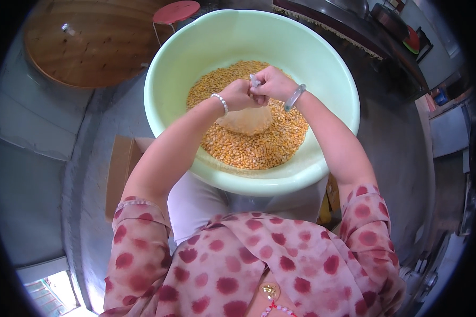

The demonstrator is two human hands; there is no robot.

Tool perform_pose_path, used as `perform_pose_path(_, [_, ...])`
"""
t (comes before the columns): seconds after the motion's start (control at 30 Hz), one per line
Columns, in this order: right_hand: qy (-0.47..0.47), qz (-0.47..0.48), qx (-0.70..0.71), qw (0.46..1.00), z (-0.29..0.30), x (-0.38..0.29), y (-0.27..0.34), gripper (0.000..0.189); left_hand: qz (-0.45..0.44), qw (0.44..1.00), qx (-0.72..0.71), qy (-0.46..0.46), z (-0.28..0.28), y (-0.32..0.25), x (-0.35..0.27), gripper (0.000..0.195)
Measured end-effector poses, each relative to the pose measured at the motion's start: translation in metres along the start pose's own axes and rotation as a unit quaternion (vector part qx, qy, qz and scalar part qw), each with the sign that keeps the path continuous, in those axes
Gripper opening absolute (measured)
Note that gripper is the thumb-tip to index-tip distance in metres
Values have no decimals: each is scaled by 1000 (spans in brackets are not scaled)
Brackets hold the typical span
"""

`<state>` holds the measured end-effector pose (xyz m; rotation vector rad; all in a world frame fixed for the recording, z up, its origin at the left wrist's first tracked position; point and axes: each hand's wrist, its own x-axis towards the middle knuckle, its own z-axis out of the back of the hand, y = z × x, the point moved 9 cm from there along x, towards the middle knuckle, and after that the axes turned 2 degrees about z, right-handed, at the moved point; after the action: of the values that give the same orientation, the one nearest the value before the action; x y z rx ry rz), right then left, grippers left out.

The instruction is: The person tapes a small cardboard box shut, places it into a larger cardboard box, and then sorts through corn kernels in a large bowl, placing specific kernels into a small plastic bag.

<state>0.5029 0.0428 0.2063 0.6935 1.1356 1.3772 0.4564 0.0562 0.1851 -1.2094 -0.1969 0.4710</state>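
A large pale green plastic basin [174,158] stands before me, with loose yellow corn kernels [258,152] spread over its bottom. A translucent plastic bag [248,119] rests on the kernels, its lower part rounded; what is inside is hard to make out. My left hand [240,95], below a beaded bracelet, grips the gathered neck of the bag. Touching it, my right hand [275,85], with a bangle at the wrist, pinches the bag's top, and a bit of twisted plastic sticks out between thumb and fingers. Both hands are over the middle of the basin.
A round wooden table [87,43] is at the upper left, with a red-topped stool [177,12] beside it. An open cardboard box [121,174] sits on the floor left of the basin. A dark table with a fringed cloth [333,27] stands at the upper right.
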Motion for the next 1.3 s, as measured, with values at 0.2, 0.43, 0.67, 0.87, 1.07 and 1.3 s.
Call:
perform_pose_path(0.2, [-57,91,-4,994,11,0,9,3,92,995,-42,9,-7,24,6,14])
perform_pose_path(0.43, [-122,7,10,992,24,-8,8,6,-43,969,242,-17,-17,-11,-6,27])
perform_pose_path(0.67, [-113,59,72,989,38,-12,20,17,53,915,391,-87,3,-6,-15,23])
perform_pose_path(0.87, [-135,83,69,985,48,-26,31,17,94,964,95,-232,75,-14,-54,19])
perform_pose_path(1.07, [-12,85,-56,995,-3,-32,66,21,36,951,-90,-293,119,-33,-109,24])
perform_pose_path(1.3, [173,309,-302,885,-154,-78,113,70,-55,904,-158,-393,164,-48,-182,20])
